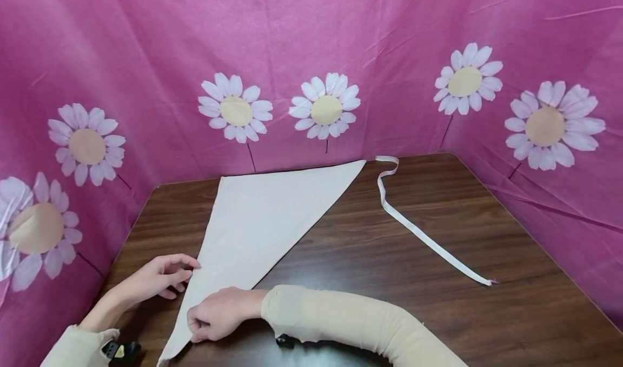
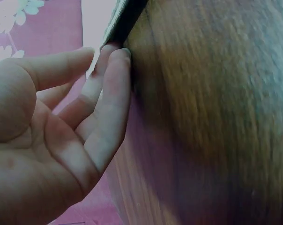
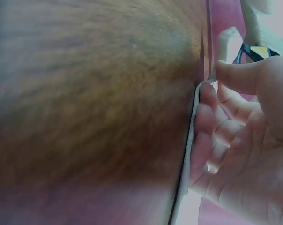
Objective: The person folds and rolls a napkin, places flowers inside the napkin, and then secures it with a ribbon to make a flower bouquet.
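A white cloth [image 1: 263,221], in a pointed, roughly triangular shape, lies on the dark wood table [image 1: 340,269]; one narrow end reaches the near edge of the view. At the cloth's left side is my left hand [image 1: 163,274], its loosely bent fingertips touching the edge. The left wrist view shows the thumb [image 2: 69,68] apart from the other fingers. My right hand [image 1: 219,313] lies over the lower part of the cloth, fingers curled. In the right wrist view its thumb and index finger pinch the cloth's edge [image 3: 194,110].
To the right, a narrow white strap [image 1: 423,236] lies on the table, its far end curled. Pink curtains [image 1: 292,32] printed with large white daisies hang around the back and sides. A dark device [image 1: 121,351] sits at the left wrist.
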Motion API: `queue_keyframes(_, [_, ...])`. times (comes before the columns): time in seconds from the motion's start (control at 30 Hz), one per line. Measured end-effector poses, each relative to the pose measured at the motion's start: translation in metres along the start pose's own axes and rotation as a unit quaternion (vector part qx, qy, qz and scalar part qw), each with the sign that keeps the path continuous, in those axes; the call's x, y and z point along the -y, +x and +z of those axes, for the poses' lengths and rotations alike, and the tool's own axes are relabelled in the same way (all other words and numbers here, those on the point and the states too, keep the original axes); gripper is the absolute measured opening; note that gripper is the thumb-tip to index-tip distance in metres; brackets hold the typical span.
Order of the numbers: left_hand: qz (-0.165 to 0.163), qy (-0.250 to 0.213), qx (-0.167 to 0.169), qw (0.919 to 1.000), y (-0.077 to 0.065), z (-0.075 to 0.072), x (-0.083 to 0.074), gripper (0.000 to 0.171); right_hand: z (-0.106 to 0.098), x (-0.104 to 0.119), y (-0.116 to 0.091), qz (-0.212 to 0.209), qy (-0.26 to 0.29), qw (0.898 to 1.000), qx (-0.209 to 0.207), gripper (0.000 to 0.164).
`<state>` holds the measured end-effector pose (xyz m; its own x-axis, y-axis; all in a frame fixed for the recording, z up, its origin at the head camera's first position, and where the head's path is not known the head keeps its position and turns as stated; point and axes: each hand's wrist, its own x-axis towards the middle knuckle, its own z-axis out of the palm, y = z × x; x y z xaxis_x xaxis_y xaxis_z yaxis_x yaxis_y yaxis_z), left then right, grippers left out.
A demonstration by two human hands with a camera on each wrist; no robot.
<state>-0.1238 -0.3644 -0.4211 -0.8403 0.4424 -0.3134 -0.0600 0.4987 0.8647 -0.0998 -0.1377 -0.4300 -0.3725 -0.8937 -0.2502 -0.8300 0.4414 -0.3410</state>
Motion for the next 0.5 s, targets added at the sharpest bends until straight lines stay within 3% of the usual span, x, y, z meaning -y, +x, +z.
queue_keyframes(0.1, [0.065,0.009,0.045,0.9968,-0.005,-0.005,0.005,0.033,-0.003,-0.004,-0.001,-0.020,0.044,0.999,-0.008,0.015])
queue_keyframes(0.23, [0.150,0.027,0.091,0.9841,-0.010,-0.008,0.010,0.045,-0.005,-0.007,-0.003,-0.022,0.079,0.996,-0.020,0.014])
queue_keyframes(0.3, [0.163,0.033,0.106,0.9803,-0.012,-0.008,0.009,0.050,-0.007,-0.008,-0.004,-0.021,0.093,0.995,-0.030,0.013])
queue_keyframes(0.5, [0.160,0.018,0.154,0.9749,-0.019,-0.007,0.005,0.062,-0.013,-0.014,-0.008,-0.024,0.139,0.988,-0.064,0.011])
